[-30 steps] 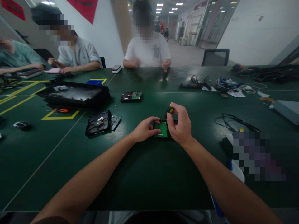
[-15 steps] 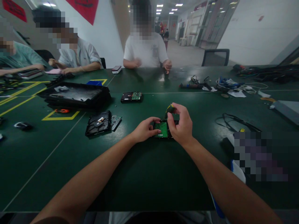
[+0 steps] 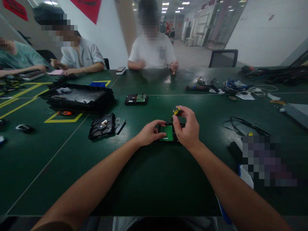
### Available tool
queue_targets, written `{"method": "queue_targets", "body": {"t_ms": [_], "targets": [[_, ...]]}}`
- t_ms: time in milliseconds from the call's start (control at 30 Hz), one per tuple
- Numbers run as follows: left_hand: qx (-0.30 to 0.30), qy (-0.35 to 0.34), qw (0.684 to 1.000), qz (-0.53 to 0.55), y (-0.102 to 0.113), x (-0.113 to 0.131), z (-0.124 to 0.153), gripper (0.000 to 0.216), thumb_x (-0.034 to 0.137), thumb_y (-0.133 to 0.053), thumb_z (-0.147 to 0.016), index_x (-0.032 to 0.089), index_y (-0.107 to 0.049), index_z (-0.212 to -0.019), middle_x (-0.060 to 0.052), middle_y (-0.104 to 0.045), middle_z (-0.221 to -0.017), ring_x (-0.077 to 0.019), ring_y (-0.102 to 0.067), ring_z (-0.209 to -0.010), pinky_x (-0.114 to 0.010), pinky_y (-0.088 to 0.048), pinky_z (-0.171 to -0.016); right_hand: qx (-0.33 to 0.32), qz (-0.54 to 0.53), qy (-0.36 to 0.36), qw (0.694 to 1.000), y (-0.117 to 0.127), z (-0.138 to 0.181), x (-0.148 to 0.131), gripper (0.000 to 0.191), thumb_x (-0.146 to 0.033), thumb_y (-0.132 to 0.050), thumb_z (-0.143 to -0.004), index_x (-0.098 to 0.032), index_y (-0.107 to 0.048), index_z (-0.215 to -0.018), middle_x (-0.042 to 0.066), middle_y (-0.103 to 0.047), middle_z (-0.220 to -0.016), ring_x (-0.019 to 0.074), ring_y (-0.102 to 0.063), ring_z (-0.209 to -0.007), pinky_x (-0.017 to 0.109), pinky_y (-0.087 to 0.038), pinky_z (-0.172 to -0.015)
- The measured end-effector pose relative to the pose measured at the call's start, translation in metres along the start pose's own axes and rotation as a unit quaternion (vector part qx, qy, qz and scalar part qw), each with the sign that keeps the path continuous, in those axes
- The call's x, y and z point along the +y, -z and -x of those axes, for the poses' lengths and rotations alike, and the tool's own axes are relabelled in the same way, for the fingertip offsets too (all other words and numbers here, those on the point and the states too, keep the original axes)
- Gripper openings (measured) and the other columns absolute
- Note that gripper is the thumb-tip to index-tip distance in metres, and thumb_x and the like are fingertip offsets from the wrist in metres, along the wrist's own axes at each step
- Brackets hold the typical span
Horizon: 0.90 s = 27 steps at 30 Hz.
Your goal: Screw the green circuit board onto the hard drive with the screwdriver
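A hard drive (image 3: 167,133) lies on the green table in front of me, its green circuit board facing up. Gripping its left end is my left hand (image 3: 152,133), thumb over the board and fingers along the far edge. My right hand (image 3: 188,128) is closed around a screwdriver (image 3: 177,112) with a dark green and yellow handle, held above the drive's right part. The hand hides the screwdriver's tip. Left of my hands lies a second hard drive (image 3: 102,125), with a loose circuit board (image 3: 119,124) against its right side.
Another hard drive (image 3: 136,99) lies farther back. Stacked black trays (image 3: 79,98) stand at the left, near a computer mouse (image 3: 24,128). Cables (image 3: 247,125) and a grey box (image 3: 295,114) are on the right. Several people sit across the table (image 3: 144,179).
The screwdriver handle has tilted, so its yellow end now faces me more. Both hands keep nearly the same place on the drive. The view has shifted slightly.
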<state>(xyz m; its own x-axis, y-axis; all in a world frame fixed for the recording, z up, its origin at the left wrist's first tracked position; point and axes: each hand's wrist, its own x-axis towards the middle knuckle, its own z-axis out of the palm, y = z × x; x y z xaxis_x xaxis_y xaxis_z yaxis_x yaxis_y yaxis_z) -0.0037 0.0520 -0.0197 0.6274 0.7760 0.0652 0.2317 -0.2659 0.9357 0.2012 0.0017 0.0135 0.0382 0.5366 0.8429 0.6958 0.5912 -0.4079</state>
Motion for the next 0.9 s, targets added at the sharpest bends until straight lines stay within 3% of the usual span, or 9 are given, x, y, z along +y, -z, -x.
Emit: {"method": "queue_targets", "body": {"t_ms": [267,533,767,900], "targets": [[0.002,-0.001,1.0,-0.004,-0.0001,0.0035,0.0004,0.055,0.024,-0.08,-0.086,0.02,-0.055,-0.135,-0.01,-0.065,-0.129,-0.0023,-0.053,-0.055,-0.017,-0.044,-0.047,-0.011,0.02,0.034,0.999,0.0045,-0.0044,-0.0061,0.047,-0.02,-0.058,-0.098,-0.029,-0.052,-0.144,0.01,-0.064,-0.123,0.0262,-0.065,-0.108,0.048,-0.061,-0.09],[0.001,-0.001,1.0,0.005,-0.0001,0.0014,0.0008,0.057,0.023,-0.08,-0.086,0.021,-0.055,-0.137,-0.01,-0.065,-0.13,-0.003,-0.055,-0.056,-0.018,-0.044,-0.048,-0.003,-0.014,-0.007,1.0,-0.0003,0.0016,0.0001,0.05,-0.023,-0.063,-0.097,-0.027,-0.046,-0.144,0.011,-0.064,-0.131,0.027,-0.07,-0.109,0.048,-0.062,-0.092],[0.002,-0.008,1.0,0.004,-0.0001,-0.0017,-0.0003,0.056,0.022,-0.08,-0.086,0.02,-0.056,-0.136,-0.009,-0.065,-0.127,-0.0025,-0.054,-0.055,-0.017,-0.043,-0.047,-0.015,0.017,0.03,0.999,0.0035,-0.0039,-0.0043,0.047,-0.025,-0.06,-0.1,-0.031,-0.052,-0.146,0.008,-0.066,-0.123,0.0248,-0.068,-0.104,0.046,-0.062,-0.09],[0.002,-0.011,1.0,0.003,0.0,-0.0031,-0.0006,0.057,0.022,-0.081,-0.085,0.021,-0.055,-0.136,-0.009,-0.064,-0.131,-0.0027,-0.054,-0.056,-0.017,-0.044,-0.047,-0.015,0.007,0.013,1.0,0.0015,-0.0017,-0.0023,0.047,-0.024,-0.059,-0.1,-0.03,-0.05,-0.146,0.01,-0.064,-0.128,0.0247,-0.069,-0.104,0.046,-0.063,-0.09]]}}
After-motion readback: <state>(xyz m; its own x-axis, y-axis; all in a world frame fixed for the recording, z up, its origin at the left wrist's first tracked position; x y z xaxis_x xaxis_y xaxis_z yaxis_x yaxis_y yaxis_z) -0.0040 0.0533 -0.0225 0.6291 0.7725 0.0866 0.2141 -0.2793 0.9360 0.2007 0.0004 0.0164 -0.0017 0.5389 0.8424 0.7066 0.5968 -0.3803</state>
